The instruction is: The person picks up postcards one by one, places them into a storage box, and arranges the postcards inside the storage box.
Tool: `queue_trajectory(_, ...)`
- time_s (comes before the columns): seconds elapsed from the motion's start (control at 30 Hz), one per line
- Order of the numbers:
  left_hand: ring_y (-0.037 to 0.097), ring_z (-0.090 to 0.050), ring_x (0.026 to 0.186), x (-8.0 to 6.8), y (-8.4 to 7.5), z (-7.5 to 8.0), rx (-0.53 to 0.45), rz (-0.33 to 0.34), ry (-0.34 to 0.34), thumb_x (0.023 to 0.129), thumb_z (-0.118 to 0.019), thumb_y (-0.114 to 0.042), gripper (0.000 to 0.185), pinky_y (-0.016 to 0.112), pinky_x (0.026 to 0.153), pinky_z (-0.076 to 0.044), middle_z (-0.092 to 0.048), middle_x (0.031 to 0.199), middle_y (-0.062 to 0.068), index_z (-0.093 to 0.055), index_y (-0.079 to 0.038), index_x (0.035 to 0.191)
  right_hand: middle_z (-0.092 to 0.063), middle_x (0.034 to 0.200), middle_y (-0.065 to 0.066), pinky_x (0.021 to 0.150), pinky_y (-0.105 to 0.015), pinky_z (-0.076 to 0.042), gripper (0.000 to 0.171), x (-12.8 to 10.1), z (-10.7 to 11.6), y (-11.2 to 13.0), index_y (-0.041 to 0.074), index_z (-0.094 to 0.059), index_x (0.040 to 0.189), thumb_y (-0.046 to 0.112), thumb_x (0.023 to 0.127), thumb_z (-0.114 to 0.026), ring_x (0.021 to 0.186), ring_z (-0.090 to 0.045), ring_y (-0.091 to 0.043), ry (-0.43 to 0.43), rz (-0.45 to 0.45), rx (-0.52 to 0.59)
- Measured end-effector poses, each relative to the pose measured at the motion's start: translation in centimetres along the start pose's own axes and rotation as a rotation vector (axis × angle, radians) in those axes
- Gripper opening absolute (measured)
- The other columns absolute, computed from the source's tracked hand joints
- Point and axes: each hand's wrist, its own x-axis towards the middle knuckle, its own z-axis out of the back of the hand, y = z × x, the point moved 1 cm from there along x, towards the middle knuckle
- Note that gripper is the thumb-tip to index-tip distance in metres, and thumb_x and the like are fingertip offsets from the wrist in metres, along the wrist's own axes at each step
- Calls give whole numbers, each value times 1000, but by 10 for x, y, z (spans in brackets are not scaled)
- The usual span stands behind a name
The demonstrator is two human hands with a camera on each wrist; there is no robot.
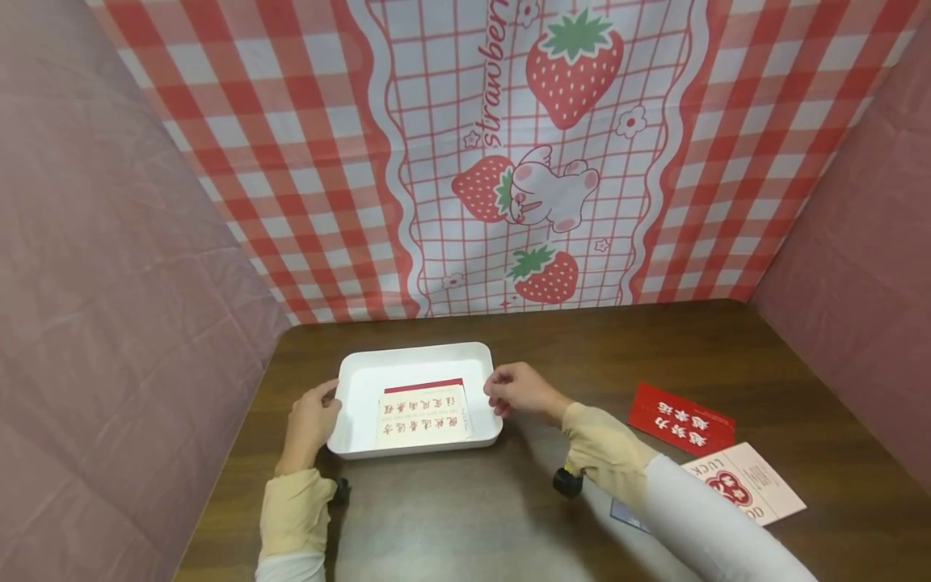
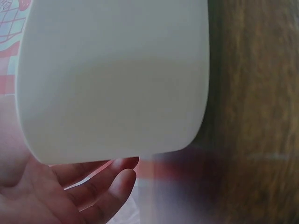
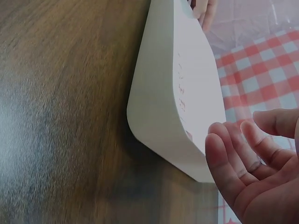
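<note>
A white rectangular tray (image 1: 358, 404) lies on the brown table, holding a few paper cards. Uppermost is a cream card (image 1: 418, 420) printed with rows of Chinese characters, and a red card (image 1: 429, 385) peeks out behind it. At the tray's left end is my left hand (image 1: 314, 416), its fingers loosely bent beside the rim; the left wrist view has the tray wall hiding part of them. By the opposite end, my right hand (image 1: 525, 390) has relaxed, slightly bent fingers, with the thumb apart from them in the right wrist view. Whether either hand touches the rim, I cannot tell.
On the table's right side lie a red card (image 1: 680, 419) with white characters and a pale pink card (image 1: 767, 481) with a red emblem. A bluish card (image 1: 629, 516) is mostly covered by my right arm. A strawberry-printed checked cloth (image 1: 327, 162) hangs behind the table.
</note>
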Motion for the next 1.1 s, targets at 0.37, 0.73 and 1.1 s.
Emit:
queue_trajectory(0.37, 38, -61, 112, 0, 1, -1, 3, -11, 0, 91, -48, -12, 46, 53, 97, -44, -66, 120, 22, -55, -1, 135, -63, 73, -11, 58, -29, -53, 22, -2, 13, -6, -14, -61, 103, 5, 93, -57, 60, -59, -15, -24, 9, -11)
queue_trajectory(0.73, 38, -61, 109, 1, 0, 1, 7, -33, 7, 91, -49, -11, 46, 53, 94, -45, -66, 117, 23, -55, 0, 135, -63, 73, -7, 60, -28, -53, 26, -10, 33, -17, -14, -60, 104, 9, 94, -58, 62, -61, -13, -55, -15, 21)
queue_trajectory(1.1, 38, -60, 110, 0, 1, 0, 1, -10, 15, 92, -48, -10, 46, 53, 96, -45, -65, 120, 23, -54, 0, 136, -67, 79, -11, 69, -36, -56, 26, -24, 61, -21, -16, -60, 103, 9, 93, -59, 71, -64, -16, -103, 34, -46)
